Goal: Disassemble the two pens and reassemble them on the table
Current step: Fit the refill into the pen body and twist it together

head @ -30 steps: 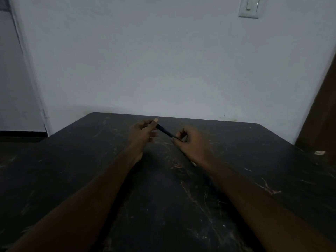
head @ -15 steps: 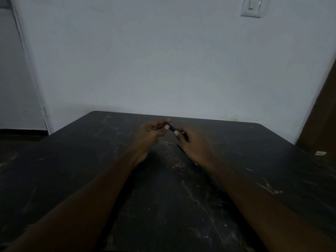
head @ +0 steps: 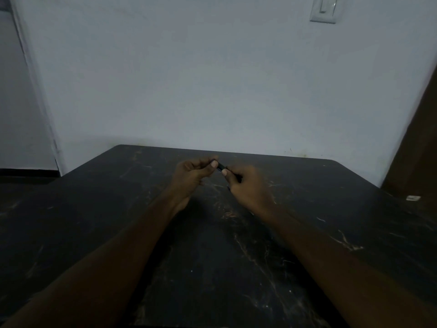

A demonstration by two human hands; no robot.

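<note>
**Both hands close on one dark pen above the far desk**

The left hand (head: 191,176) has its fingers curled, with the thumb tip pinching the left end of a dark pen (head: 220,166). The right hand (head: 248,187) is also curled and grips the pen's other end, thumb on top. Only a short black stretch of the pen shows between the two thumbnails; the rest is hidden inside the fingers. The pen is held just above the far middle of the desk (head: 212,268), a black, scratched top. Both bare forearms reach in from the near edge. A small white object (head: 413,198) sits off the desk's right side. On the pale wall beyond, a white light switch (head: 325,9) is mounted at upper right.
</note>
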